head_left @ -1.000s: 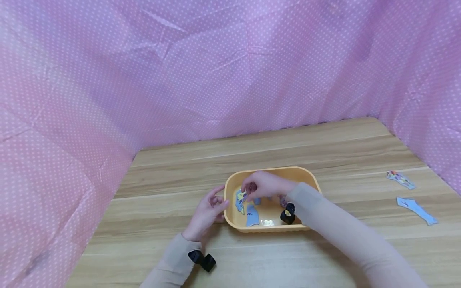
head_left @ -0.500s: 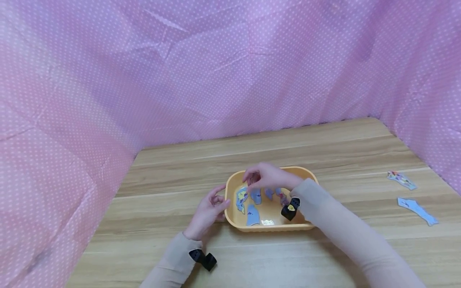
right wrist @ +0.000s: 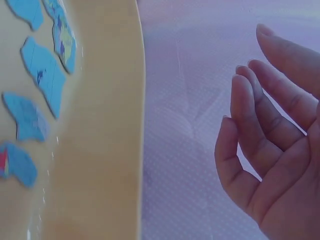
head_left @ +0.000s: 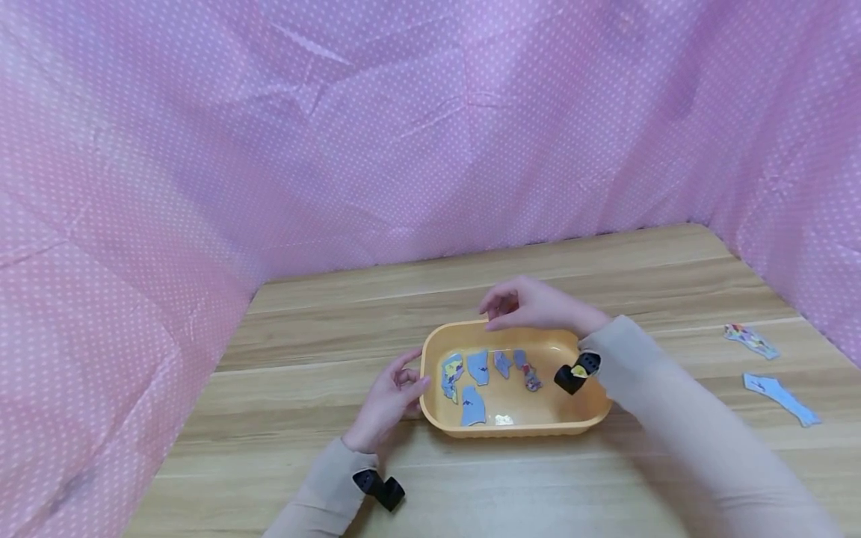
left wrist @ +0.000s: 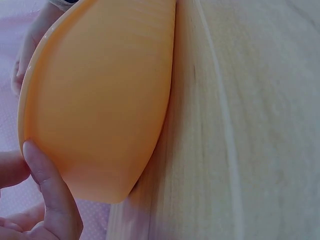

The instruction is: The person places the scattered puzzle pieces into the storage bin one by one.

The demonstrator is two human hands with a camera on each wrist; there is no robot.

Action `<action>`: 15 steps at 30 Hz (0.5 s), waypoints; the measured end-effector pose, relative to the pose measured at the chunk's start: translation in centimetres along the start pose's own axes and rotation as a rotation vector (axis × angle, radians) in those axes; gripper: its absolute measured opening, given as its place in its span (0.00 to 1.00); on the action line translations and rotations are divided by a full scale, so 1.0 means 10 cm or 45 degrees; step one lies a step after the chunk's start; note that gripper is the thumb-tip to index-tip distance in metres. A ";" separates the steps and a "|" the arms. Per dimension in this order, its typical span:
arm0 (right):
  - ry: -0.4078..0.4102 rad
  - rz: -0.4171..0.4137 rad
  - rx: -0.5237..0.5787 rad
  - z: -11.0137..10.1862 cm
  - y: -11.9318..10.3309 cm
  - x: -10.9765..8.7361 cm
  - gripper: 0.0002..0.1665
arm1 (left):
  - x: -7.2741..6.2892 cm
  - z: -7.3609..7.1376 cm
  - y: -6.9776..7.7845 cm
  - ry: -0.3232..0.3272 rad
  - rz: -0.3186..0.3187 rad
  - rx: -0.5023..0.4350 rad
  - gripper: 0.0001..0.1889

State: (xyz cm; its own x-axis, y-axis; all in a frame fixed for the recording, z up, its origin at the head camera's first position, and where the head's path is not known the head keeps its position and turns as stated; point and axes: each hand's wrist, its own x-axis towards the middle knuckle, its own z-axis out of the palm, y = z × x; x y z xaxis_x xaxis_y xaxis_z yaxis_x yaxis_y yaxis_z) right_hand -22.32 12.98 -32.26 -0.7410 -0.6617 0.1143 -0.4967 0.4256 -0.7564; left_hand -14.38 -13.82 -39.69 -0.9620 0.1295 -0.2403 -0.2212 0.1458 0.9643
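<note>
An orange plastic tray [head_left: 558, 427] rests on the wooden table, with several flat blue jigsaw puzzle pieces [head_left: 474, 407] lying apart on its floor. My left hand [head_left: 390, 396] pinches the tray's left rim between thumb and finger, the thumb [left wrist: 47, 175] against the wall in the left wrist view. My right hand [head_left: 531, 305] hovers over the far rim, fingers loosely bent. In the right wrist view nothing lies between the fingers of that right hand [right wrist: 280, 135], and several blue pieces [right wrist: 44, 75] show inside the tray.
Two more puzzle pieces lie outside at the right: a colourful one [head_left: 752, 341] and a long light-blue one [head_left: 782, 399]. A pink dotted cloth [head_left: 377, 149] hangs behind and along both sides of the wooden table [head_left: 323, 314]. Black camera mounts sit on both wrists.
My right hand has risen from the tray's left interior and moved right and away over the far rim. The pieces beneath it are now uncovered. My left hand stays at the rim.
</note>
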 end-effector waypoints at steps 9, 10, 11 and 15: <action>-0.026 0.009 -0.115 -0.13 0.04 -0.28 0.10 | 0.00 -0.01 -0.01 -0.016 0.006 -0.008 0.29; -0.033 0.014 -0.125 -0.14 0.05 -0.32 0.10 | 0.01 -0.01 -0.02 -0.017 0.004 -0.008 0.29; -0.037 0.023 -0.138 -0.16 0.06 -0.36 0.10 | 0.01 -0.02 -0.02 -0.021 0.007 -0.010 0.29; -0.033 0.041 -0.175 -0.23 0.13 -0.54 0.09 | 0.01 -0.02 -0.03 -0.027 0.007 -0.010 0.29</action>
State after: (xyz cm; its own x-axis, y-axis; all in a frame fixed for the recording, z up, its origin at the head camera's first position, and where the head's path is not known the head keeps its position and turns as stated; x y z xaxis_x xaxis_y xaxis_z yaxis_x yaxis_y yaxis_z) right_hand -19.99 18.51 -32.34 -0.7468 -0.6610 0.0733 -0.5312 0.5265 -0.6638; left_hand -14.41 -14.09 -40.00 -0.9597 0.1512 -0.2370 -0.2171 0.1371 0.9665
